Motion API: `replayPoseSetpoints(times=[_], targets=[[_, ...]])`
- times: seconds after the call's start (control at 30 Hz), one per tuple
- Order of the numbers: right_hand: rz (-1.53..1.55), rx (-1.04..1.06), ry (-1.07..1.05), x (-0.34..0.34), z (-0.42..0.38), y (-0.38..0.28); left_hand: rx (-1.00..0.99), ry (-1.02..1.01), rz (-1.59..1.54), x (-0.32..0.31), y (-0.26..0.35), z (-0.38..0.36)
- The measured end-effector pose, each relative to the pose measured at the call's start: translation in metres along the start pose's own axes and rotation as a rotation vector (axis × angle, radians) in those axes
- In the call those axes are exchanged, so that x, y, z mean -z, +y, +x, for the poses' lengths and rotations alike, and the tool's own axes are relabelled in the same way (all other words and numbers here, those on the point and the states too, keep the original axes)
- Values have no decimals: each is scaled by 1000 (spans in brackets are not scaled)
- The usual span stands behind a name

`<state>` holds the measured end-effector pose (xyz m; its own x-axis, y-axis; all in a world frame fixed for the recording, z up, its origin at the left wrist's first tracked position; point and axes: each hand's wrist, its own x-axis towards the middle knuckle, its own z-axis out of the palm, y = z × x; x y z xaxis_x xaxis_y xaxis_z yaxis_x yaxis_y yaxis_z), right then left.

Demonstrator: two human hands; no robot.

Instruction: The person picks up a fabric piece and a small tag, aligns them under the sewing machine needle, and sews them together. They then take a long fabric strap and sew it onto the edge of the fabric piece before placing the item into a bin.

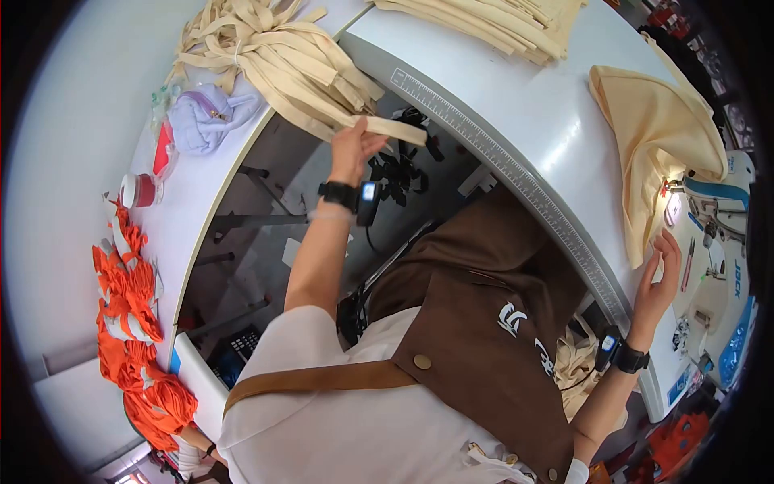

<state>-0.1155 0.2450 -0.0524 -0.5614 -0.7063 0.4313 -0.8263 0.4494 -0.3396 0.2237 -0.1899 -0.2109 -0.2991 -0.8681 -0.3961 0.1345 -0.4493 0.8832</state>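
My left hand [351, 152] is raised over the gap between two tables, closed on a cream fabric strap [395, 129]. The strap's free end points right, toward the ruler edge. Behind that hand lies a large bundle of similar cream straps [274, 56], hanging partly over the table edge. My right hand [663, 270] is beside the sewing machine [738, 266], its fingers apart and nothing visible in them. Just above its fingertips, a cream cloth piece [657, 129] lies under the lit needle area.
A stack of cream cloth [500, 24] lies at the far table edge. A printed ruler [500, 161] runs along the table's near edge. On the left table are a lilac cloth [211, 121], a red-labelled jar [139, 191] and orange cloth bundles [125, 323]. Tweezers [688, 264] lie by the machine.
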Motion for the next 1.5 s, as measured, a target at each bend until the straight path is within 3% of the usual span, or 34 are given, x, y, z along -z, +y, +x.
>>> replayPoseSetpoints(times=[0.1, 0.2, 0.33, 0.4, 0.5, 0.63, 0.7, 0.77, 0.83, 0.9, 0.97, 1.0, 1.07, 1.13, 1.17, 1.2, 1.27, 1.33, 1.4, 1.43, 1.5], targets=[[55, 90, -8, 2, 0, -37, 172, -305, -397, 6, 8, -26], [381, 156, -161, -12, 17, -97, 176, -364, -588, -22, 37, -72], [667, 282, -414, -53, 49, -184, 235, -525, -748, -37, 48, -92], [651, 375, -598, -74, 65, -213, 240, -545, -765, -44, 52, -97], [678, 610, -549, -116, 75, -242, 237, -608, -682, -34, 47, -87], [1013, 425, -565, -138, 74, -249, 107, -466, -525, -38, 63, -81], [1110, 213, -677, -108, 66, -237, 1, -472, -586, -21, 81, -56], [1078, 160, -685, -74, 57, -206, -121, -456, -648, 0, 96, -24], [1083, -102, -661, -44, 32, -159, -150, -370, -669, 19, 108, 7], [986, -293, -583, -2, 4, -106, -168, -284, -670, 25, 113, 15], [763, -281, -293, 37, -43, -44, -170, -196, -653, 19, 116, 12], [780, -416, -118, 58, -80, -3, -167, -283, -642, 19, 112, 10], [958, -640, 286, 104, -146, 43, -132, -222, -520, 9, 101, 1], [1197, -810, 781, 149, -172, 46, -71, -207, -330, -12, 89, -24], [1265, -885, 1050, 167, -180, 42, -32, -361, -190, -19, 77, -31], [1845, -353, 670, 189, -236, 95, 34, -407, -69, -42, 71, -56], [2090, -334, 549, 215, -259, 128, 264, -638, -15, -71, 50, -86], [1698, -499, 725, 208, -241, 113, 432, -907, 168, -96, 32, -120], [1243, -670, 701, 179, -202, 82, 653, -1227, 394, -127, 37, -156], [1079, -719, 608, 160, -177, 61, 673, -1344, 500, -141, 38, -176], [863, -767, 338, 124, -127, 6, 298, -1595, 1012, -162, 36, -195]])
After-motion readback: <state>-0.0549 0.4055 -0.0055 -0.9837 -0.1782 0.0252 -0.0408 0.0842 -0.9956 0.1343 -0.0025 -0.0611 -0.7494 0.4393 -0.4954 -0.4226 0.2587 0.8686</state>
